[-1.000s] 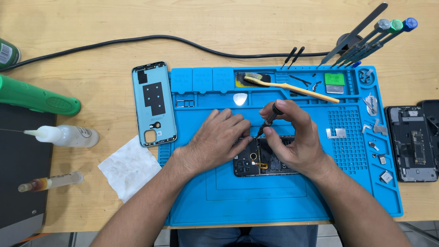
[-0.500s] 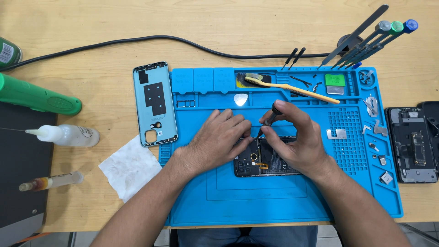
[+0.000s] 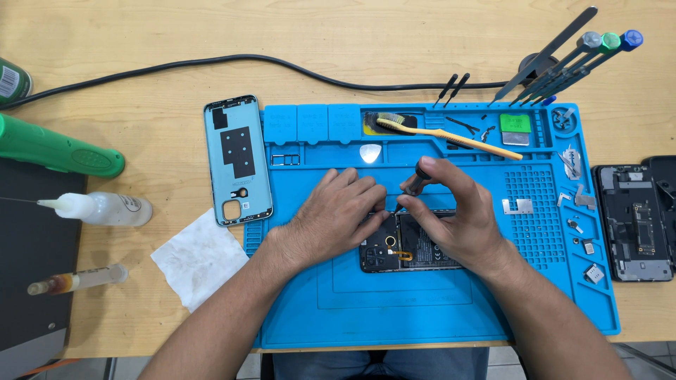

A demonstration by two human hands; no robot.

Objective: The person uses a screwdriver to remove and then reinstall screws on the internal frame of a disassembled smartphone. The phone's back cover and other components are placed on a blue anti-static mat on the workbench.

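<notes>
An opened dark phone (image 3: pixel 412 248) lies in the middle of a blue repair mat (image 3: pixel 422 309), its inner parts showing. My left hand (image 3: pixel 338 218) rests flat on the phone's left end and steadies it. My right hand (image 3: pixel 454 214) grips a small black screwdriver (image 3: pixel 415 179), whose tip points down at the phone's top edge between my two hands. A light blue phone back cover (image 3: pixel 238 160) lies inside-up at the mat's left edge.
A yellow toothbrush (image 3: pixel 451 135), a white pick (image 3: pixel 370 153) and small metal parts (image 3: pixel 581 211) sit on the mat. A tool stand (image 3: pixel 563 56) is at the back right, another opened phone (image 3: pixel 637 222) at the right. Left: green tool (image 3: pixel 56 148), glue bottle (image 3: pixel 98 208), syringe (image 3: pixel 74 279), tissue (image 3: pixel 198 257).
My right hand has shifted the screwdriver slightly at the phone's top edge. My left hand stays on the phone.
</notes>
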